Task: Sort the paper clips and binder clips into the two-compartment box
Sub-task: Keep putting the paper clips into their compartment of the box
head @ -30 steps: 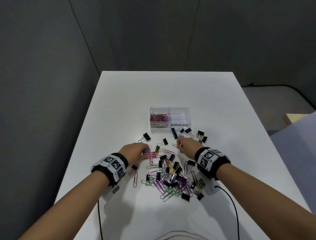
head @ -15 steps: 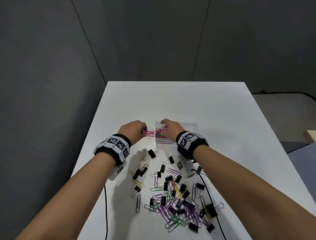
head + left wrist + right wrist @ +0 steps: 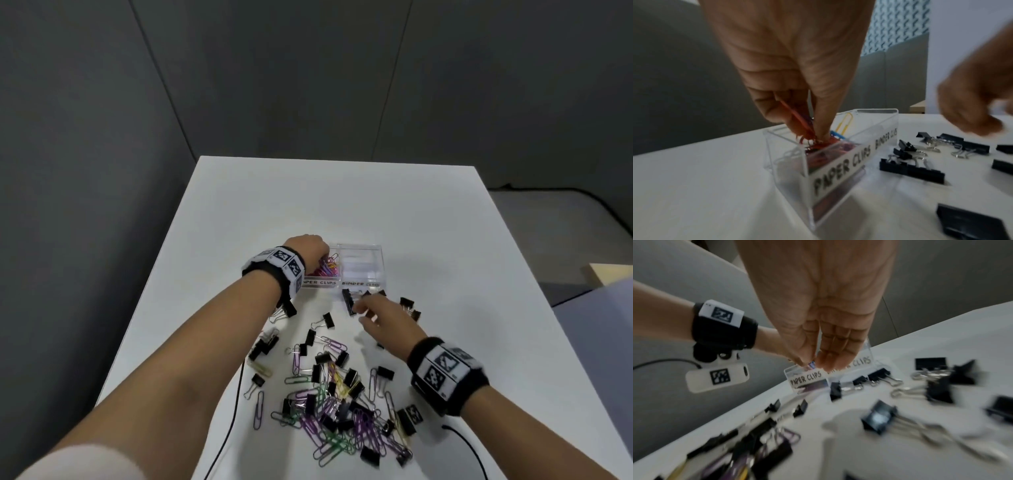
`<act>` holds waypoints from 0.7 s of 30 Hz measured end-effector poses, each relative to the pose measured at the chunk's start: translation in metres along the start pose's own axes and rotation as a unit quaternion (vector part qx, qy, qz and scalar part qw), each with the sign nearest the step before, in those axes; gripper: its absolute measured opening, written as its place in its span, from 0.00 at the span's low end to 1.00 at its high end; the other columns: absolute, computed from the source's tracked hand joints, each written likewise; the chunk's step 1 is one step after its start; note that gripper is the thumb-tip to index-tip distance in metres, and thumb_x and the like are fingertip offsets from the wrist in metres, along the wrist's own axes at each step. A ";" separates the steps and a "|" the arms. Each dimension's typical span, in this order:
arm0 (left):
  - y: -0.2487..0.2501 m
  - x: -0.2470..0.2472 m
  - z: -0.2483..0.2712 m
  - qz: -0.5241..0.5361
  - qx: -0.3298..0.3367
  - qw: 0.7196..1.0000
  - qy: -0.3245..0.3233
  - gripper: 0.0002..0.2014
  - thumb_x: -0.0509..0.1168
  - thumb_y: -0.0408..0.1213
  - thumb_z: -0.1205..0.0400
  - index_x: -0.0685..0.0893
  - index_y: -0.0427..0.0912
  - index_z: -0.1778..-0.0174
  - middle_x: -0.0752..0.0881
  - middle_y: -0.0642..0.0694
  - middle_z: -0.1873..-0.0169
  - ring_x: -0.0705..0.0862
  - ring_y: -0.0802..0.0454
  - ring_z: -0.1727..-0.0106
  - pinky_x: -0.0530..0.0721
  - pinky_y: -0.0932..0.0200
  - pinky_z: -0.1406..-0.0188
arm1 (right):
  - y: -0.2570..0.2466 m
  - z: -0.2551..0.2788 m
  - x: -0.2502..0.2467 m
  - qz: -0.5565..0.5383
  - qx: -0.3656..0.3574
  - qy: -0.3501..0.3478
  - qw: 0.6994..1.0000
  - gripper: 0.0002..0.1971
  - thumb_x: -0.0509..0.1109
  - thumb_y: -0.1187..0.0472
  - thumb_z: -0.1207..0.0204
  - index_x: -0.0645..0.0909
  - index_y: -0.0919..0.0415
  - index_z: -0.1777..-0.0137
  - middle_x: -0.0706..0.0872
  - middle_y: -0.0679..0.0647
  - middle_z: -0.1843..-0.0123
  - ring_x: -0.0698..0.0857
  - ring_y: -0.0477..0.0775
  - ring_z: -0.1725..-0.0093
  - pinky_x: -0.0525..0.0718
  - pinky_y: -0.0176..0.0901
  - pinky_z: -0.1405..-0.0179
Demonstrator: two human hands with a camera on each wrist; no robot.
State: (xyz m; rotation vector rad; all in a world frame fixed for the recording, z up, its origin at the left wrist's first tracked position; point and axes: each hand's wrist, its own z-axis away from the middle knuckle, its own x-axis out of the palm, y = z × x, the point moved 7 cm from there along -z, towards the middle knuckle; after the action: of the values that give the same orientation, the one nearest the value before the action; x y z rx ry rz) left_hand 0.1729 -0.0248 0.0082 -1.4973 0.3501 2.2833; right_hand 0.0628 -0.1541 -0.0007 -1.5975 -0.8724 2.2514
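A clear two-compartment box (image 3: 359, 245) (image 3: 875, 111) (image 3: 805, 378) stands mid-table, labelled PAPER CLIPS on the left and BINDER CLIPS on the right. Coloured paper clips (image 3: 329, 269) fill the left compartment; the right one looks bare. My left hand (image 3: 322, 260) (image 3: 809, 134) reaches into the left compartment and pinches a bunch of pink and red paper clips (image 3: 797, 116). My right hand (image 3: 359, 313) (image 3: 812, 366) hovers just in front of the box with loosely curled fingers that hold nothing. Below it lie black binder clips (image 3: 349, 301) (image 3: 910, 168) (image 3: 879, 418).
A mixed pile of paper clips and binder clips (image 3: 335, 407) lies near the table's front. Loose binder clips (image 3: 265, 346) are scattered to the left. Black cables (image 3: 233, 411) trail from both wrists. The left table edge (image 3: 150, 308) is close; a beige object (image 3: 609, 274) sits off right.
My right hand has pulled back from the box toward me and no longer holds a clip. My left hand has moved over and down into the paper clip compartment, with its clips still in it.
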 end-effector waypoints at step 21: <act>0.028 0.138 0.200 0.077 0.040 0.990 -0.107 0.30 0.68 0.46 0.23 0.67 0.53 0.25 0.65 0.49 0.27 0.70 0.50 0.28 0.78 0.55 0.39 | 0.046 0.124 0.047 0.241 0.004 -0.180 0.954 0.34 0.72 0.48 0.28 0.63 0.49 0.24 0.68 0.51 0.26 0.73 0.53 0.32 0.78 0.43 0.38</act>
State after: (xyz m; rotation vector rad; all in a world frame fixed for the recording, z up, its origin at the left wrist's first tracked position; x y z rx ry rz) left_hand -0.0532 0.0575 -0.0387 -1.2101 0.5038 2.4899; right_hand -0.0621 -0.2067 -0.0371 -1.5518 -0.5883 2.9482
